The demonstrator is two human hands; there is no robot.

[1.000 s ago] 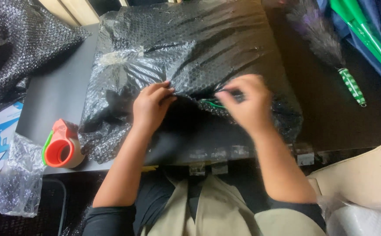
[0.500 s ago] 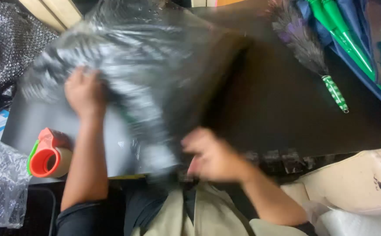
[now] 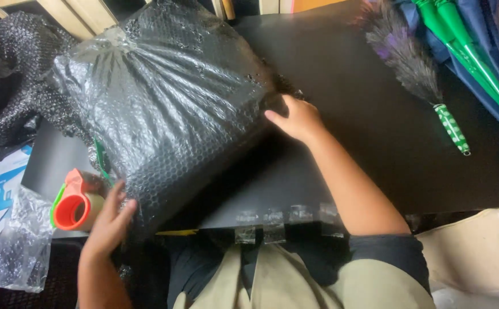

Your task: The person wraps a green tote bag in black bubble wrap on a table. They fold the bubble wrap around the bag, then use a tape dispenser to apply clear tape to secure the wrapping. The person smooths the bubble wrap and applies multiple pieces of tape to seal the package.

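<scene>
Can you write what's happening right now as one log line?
left hand: on near corner of bubble-wrapped bundle | right hand: on its right edge | tape dispenser: beside left hand

A black table (image 3: pixel 375 143) carried everything. A large bundle wrapped in clear bubble wrap (image 3: pixel 163 109) lay across its left half, reaching the near edge. Just left of the bundle, at the near left corner, sat an orange and green tape dispenser (image 3: pixel 75 207). A feather duster with a green-and-white handle (image 3: pixel 418 74) lay well apart on the right side. Short strips of clear tape (image 3: pixel 272 220) were stuck along the front edge.
</scene>
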